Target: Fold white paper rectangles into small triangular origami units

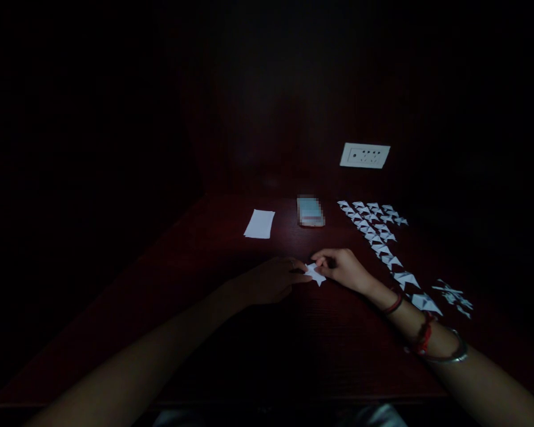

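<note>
A small white folded paper star (pixel 315 274) lies between my hands, low over the dark red table. My left hand (pixel 273 280) comes from the left, its fingertips closed on the star's left points. From the other side my right hand (pixel 343 268) pinches the star's upper right edge with thumb and bent fingers. Parts of the star are covered by the fingers. Bracelets circle my right wrist.
Beyond my hands lie a stack of white paper sheets (pixel 260 224) and a phone (pixel 310 211) with a blurred screen. Rows of folded paper pieces (pixel 374 237) run along the right, near thin paper scraps (pixel 454 296). A wall socket (pixel 365 155) is behind the table (pixel 196 249).
</note>
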Demonstrator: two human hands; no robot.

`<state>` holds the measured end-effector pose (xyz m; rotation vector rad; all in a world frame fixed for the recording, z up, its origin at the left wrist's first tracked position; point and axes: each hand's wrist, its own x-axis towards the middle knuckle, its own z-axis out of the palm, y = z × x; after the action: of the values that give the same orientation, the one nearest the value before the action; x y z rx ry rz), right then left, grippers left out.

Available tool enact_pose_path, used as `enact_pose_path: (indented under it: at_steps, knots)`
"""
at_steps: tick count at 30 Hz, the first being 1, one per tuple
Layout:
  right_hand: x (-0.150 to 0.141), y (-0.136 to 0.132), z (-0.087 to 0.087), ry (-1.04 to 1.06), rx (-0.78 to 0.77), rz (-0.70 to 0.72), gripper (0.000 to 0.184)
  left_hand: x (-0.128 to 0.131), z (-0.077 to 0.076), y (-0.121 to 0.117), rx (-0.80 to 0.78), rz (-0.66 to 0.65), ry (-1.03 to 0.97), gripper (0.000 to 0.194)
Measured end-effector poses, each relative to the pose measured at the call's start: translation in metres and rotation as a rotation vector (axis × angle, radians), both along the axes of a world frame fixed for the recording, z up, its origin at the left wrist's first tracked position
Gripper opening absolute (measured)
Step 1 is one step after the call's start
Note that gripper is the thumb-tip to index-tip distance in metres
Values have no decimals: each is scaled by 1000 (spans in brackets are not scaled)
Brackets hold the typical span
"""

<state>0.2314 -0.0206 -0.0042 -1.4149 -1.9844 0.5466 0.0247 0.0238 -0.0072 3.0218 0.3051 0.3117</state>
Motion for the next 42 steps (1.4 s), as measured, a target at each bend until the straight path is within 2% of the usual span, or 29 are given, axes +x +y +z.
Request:
enact_pose_path:
  at_steps: [2, 5, 10, 18, 25, 42]
  knots:
    - [2, 1, -2, 24, -17, -26, 23, 0, -1, 0, 0, 0, -1, 46]
    - [4, 2, -5, 27, -44, -14, 19, 1, -2, 1, 1, -3, -17, 44]
    - [4, 2, -3, -18, -11, 99, 15, 1, -1, -1, -4, -21, -28, 46]
    - [7, -1, 3, -103, 61, 263, 19, 1, 1, -4, 5, -11, -10, 46]
    - [8, -2, 6, -129, 83, 273, 20, 2, 3, -6, 7, 15, 15, 51]
    - [8, -6, 13, -248, 102, 353, 21, 7, -2, 0, 16, -16, 4, 49]
